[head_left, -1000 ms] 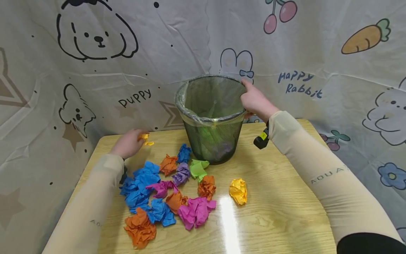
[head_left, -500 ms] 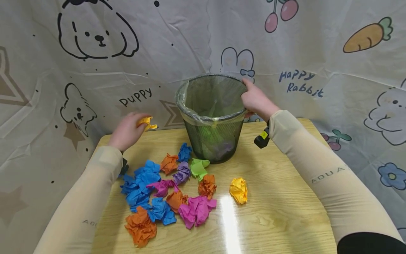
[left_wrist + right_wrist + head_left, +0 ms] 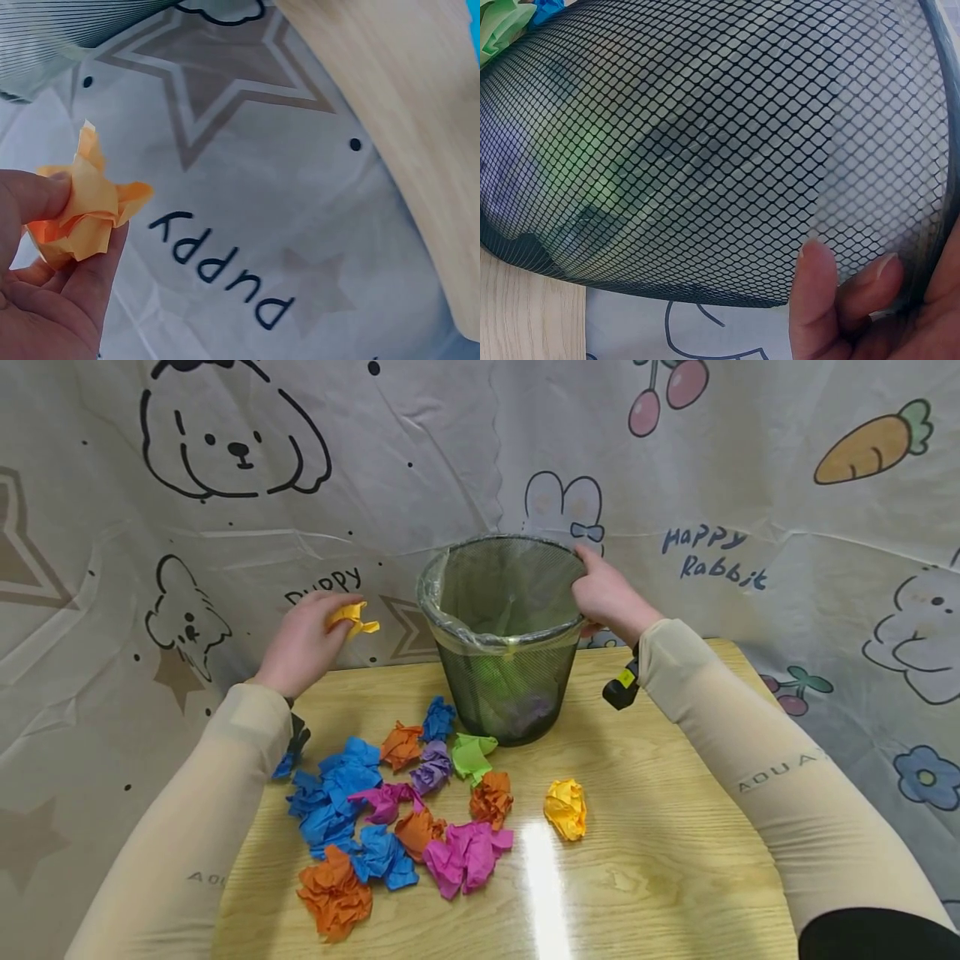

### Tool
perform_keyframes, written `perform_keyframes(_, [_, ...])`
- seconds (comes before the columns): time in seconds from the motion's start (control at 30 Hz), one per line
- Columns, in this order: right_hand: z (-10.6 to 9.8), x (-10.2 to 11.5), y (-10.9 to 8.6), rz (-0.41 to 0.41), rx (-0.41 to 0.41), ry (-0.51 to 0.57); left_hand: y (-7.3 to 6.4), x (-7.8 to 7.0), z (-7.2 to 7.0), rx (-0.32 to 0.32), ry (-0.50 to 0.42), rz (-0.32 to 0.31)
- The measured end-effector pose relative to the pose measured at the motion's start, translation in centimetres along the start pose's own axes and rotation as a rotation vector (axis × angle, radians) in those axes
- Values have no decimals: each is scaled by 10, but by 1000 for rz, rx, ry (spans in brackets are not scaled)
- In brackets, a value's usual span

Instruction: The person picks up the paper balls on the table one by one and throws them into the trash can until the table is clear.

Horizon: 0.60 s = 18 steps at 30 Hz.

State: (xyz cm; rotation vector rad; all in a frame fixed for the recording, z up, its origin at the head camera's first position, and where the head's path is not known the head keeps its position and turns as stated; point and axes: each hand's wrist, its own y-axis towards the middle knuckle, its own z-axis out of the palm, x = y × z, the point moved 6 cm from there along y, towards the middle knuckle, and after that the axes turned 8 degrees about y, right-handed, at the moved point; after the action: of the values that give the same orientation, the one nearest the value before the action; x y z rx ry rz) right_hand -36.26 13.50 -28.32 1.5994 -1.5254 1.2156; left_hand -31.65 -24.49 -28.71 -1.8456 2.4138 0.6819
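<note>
My left hand (image 3: 303, 643) pinches a crumpled yellow paper ball (image 3: 90, 214) between thumb and fingers, raised above the far left of the table. To its right stands a black mesh waste bin (image 3: 502, 672) with a clear plastic liner folded over its rim. My right hand (image 3: 611, 593) grips the bin's right rim; in the right wrist view its fingers (image 3: 815, 281) lie against the mesh. Green and purple shapes show through the bin's lower wall. Several crumpled papers lie in front of the bin, among them a blue one (image 3: 384, 857), a magenta one (image 3: 468, 857) and a green one (image 3: 472, 757).
Another yellow paper ball (image 3: 565, 810) lies apart, right of the pile. An orange one (image 3: 335, 895) is nearest the table's front. The wooden table (image 3: 660, 827) ends at a printed cloth backdrop (image 3: 420, 460) behind the bin.
My left hand has lifted the yellow paper ball up from the table's far left and slightly right. My right hand and the bin have stayed in place.
</note>
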Motion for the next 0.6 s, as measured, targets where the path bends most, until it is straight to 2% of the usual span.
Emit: perform_keyframes(0.6, [-1, -1, 3, 3, -11, -7, 21, -36, -31, -64, 3, 60])
